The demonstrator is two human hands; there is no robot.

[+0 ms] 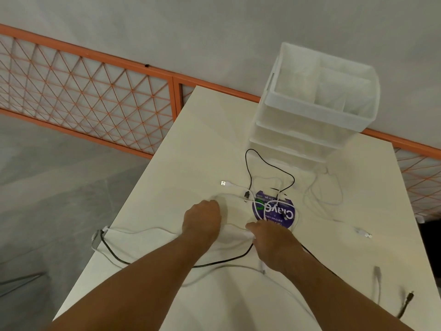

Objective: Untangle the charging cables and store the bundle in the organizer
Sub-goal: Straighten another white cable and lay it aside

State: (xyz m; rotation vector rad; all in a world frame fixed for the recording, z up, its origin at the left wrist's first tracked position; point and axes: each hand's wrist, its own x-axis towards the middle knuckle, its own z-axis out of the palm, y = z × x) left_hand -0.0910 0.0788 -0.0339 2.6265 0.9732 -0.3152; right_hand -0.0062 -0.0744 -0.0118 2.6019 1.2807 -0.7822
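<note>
Just in front of the organizer [317,108], the charging cables [247,194] sprawl in a tangle across the cream counter [191,151], and none of them lie inside the organizer. A round purple packet [274,215] lies on the near side of the organizer, and white and black loops cross right over it. A white USB plug [223,183] sticks out to the organizer's near left, and another white plug [362,233] trails off to its near right. A long black cable [229,259] runs under both forearms, further from the organizer than the packet.

The left hand [202,218] is knuckles up, fingers curled tight on a strand of the charging cables. The right hand [274,244] is curled down over the strands beside the packet. Its fingers are hidden, so I cannot tell what it has.

Behind the organizer runs an orange mesh fence [95,91], with a pale wall [214,32] above and a grey floor [47,187] below.

The count: one organizer, one packet, two hands, two black cables. The white ones are too knotted to number.
</note>
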